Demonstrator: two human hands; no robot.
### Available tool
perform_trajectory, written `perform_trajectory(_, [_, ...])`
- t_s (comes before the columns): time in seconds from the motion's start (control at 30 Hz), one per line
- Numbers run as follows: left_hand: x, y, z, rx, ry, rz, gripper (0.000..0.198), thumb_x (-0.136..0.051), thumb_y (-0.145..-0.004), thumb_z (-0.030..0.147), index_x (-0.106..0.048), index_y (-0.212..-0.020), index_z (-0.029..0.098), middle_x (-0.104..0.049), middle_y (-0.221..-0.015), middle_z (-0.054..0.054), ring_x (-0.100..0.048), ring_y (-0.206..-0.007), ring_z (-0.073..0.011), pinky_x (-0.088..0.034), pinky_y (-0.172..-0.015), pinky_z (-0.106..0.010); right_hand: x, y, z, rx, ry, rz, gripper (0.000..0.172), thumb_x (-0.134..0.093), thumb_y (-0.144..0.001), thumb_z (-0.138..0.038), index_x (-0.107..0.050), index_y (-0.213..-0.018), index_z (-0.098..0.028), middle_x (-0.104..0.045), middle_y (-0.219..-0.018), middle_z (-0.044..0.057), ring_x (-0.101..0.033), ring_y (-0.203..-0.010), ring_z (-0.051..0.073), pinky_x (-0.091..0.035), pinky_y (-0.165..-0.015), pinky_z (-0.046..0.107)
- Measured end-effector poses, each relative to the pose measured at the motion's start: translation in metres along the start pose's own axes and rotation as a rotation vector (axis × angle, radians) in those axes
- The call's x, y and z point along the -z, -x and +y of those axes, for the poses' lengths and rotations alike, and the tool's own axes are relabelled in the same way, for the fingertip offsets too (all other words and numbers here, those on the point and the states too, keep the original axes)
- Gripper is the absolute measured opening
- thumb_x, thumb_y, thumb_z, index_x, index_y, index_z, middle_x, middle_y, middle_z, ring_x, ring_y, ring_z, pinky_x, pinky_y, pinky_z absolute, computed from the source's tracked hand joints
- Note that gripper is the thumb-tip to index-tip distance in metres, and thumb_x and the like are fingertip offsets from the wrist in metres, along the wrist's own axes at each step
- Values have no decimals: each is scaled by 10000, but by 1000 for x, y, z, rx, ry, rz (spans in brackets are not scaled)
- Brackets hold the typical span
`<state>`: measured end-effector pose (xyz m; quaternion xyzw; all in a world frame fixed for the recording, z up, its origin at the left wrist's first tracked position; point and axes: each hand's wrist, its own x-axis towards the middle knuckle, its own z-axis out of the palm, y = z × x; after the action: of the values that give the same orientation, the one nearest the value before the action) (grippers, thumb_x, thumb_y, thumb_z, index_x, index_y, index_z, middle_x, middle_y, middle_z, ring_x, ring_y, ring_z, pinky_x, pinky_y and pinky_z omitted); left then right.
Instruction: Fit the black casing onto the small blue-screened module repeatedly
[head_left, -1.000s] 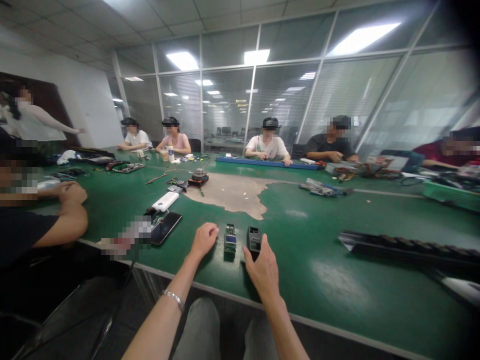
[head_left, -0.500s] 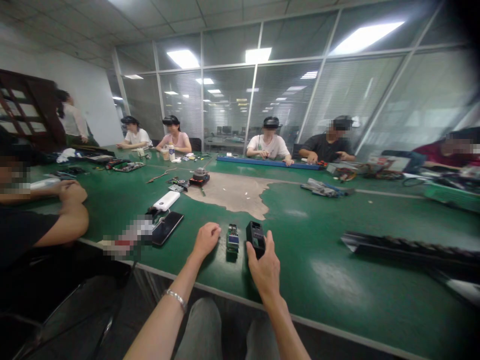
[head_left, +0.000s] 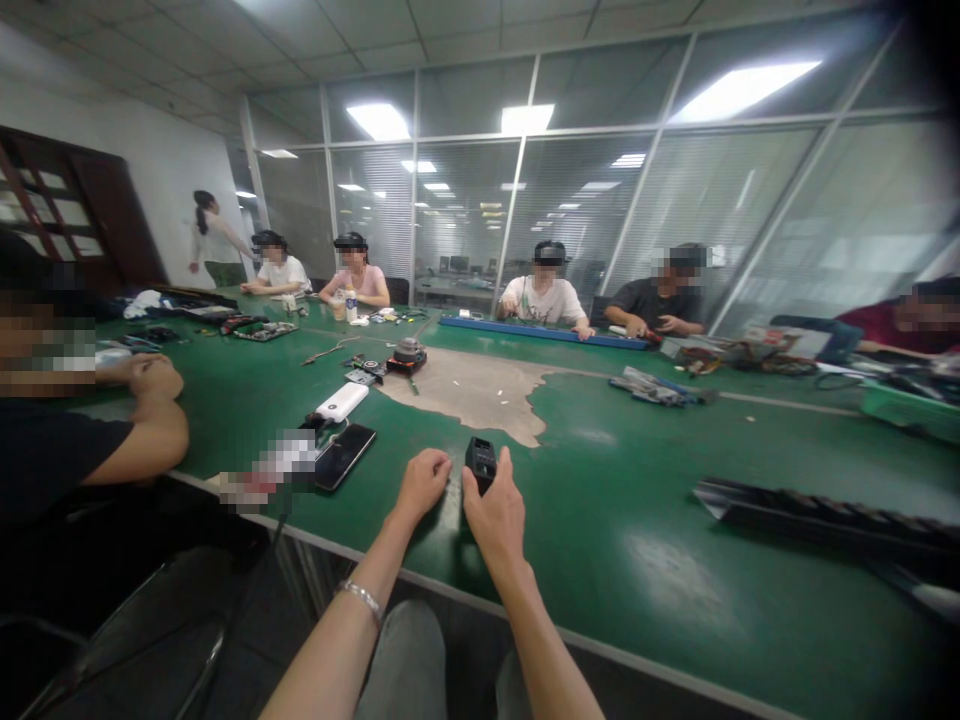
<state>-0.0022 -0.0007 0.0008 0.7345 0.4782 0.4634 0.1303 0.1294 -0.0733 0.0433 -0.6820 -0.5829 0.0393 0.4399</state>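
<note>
Right hand (head_left: 496, 522) narrow, gripping black device (head_left: 480, 464), lower center; left hand (head_left: 424, 486) curled shut, nothing visible in it, just beside, resting on green bench (head_left: 600, 470).

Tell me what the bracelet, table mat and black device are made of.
The bracelet looks like polished silver-toned metal, judging by its bright glints. The table mat seems to be glossy green rubber, with a tan layer showing where it looks worn. The black device looks like matte plastic, though the right hand hides much of it.
</note>
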Motion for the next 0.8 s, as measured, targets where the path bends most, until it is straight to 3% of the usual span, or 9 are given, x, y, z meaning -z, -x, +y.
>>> perform_trajectory(0.43, [1, 0, -2, -36, -14, -8, 169, -524, -874, 192, -672, -793, 186, -693, -919, -48, -626, -887, -168, -476, -836, -279, -10, 17, 5, 55, 120, -36, 756, -442, -891, -413, -165, -1470, -12, -567, -1249, 240, -593, -1082, 322, -454, -876, 393])
perform_trajectory(0.63, [-1, -1, -2, -48, -21, -4, 183, -511, -881, 203, -668, -789, 186, -698, -932, -45, -628, -903, -170, -474, -856, -280, -16, 27, 18, 87, 95, -37, 774, -476, -873, -413, -180, -1465, -11, -466, -1371, 250, -525, -1193, 328, -430, -946, 409])
perform_trajectory(0.8, [0, -1, -1, -25, -20, -9, 175, -517, -875, 199, -671, -790, 189, -696, -929, -43, -629, -896, -167, -478, -847, -277, -18, 18, 21, 127, 29, -1, 877, -545, -817, -464, -172, -1469, -12, -376, -1446, 240, -425, -1289, 343, -370, -1033, 441])
